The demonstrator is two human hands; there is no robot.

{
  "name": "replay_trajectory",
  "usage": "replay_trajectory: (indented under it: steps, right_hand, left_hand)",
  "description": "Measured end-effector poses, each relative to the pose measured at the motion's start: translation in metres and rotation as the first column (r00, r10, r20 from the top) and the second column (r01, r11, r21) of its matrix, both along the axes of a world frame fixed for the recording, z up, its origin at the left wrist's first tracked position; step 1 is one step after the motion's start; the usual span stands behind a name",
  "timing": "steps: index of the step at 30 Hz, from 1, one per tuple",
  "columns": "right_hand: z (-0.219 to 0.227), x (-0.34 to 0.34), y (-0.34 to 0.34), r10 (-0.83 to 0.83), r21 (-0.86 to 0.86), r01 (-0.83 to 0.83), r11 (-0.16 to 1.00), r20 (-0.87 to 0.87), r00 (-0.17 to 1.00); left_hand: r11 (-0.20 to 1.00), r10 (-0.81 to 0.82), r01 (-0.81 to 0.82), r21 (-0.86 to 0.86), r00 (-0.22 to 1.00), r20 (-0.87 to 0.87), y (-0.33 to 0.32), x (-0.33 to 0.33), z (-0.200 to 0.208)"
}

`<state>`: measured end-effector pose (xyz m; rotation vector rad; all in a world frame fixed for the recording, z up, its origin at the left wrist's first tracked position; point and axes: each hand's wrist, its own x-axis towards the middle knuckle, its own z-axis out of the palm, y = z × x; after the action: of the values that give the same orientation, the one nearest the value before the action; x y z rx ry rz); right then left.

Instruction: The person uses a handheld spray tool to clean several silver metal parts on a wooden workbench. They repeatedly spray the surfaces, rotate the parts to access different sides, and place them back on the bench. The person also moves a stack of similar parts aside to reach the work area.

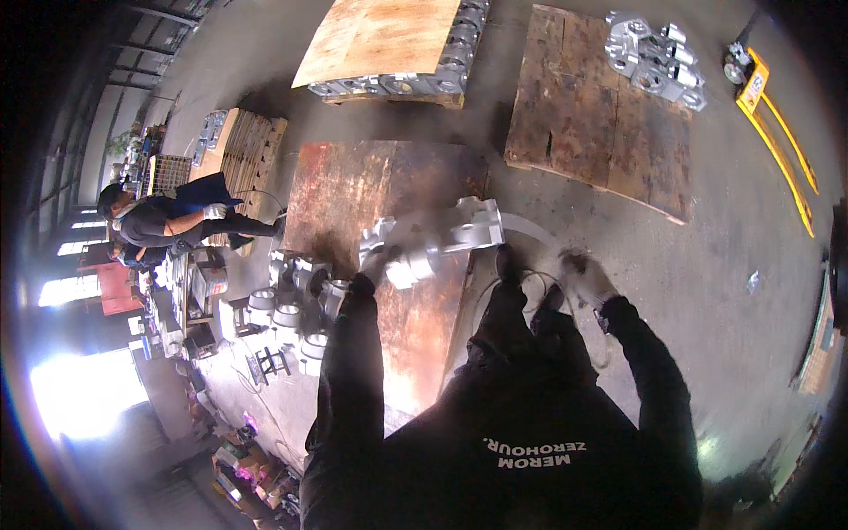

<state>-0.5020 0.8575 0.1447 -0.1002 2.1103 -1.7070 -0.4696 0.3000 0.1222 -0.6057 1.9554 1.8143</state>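
A silvery metal casting [433,245] with a round boss and block-shaped ends is over a worn reddish-brown board [349,181] in front of me. Motion smears its middle. My left hand [377,263] is closed on the casting's left end, its fingers partly blurred. Off to the right, apart from the casting, is my gloved right hand [590,279]. Its fingers are too smeared to show whether they hold anything. A pale curved streak [528,228], perhaps a hose, runs between the casting and that hand.
More castings [302,276] stand left of the board. A plywood-covered pallet of castings [389,84] is ahead. Another wooden platform [587,124] with castings [654,60] lies at right, near a yellow pallet jack [777,132]. A person [168,221] stands at left. Thin cable loops [530,283] lie by my feet.
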Motion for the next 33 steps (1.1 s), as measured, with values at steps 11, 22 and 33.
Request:
replay_trajectory:
  steps: [11,22,33]
  right_hand:
    - [-0.083,0.029,-0.073,-0.079,-0.179,0.131,0.975,0.274,0.959]
    - [-0.113,0.037,-0.098,0.101,-0.543,0.255,0.8,0.541,0.835]
    - [-0.01,0.012,-0.083,0.075,-0.098,-0.02,0.995,0.597,0.799]
  left_hand:
    - [-0.138,-0.255,0.693,-0.708,0.666,0.701,0.106,-0.009,0.061]
    - [-0.075,-0.19,0.731,-0.679,0.658,0.729,0.108,-0.008,0.054]
    - [-0.126,-0.222,0.733,-0.668,0.636,0.739,0.124,-0.02,0.075]
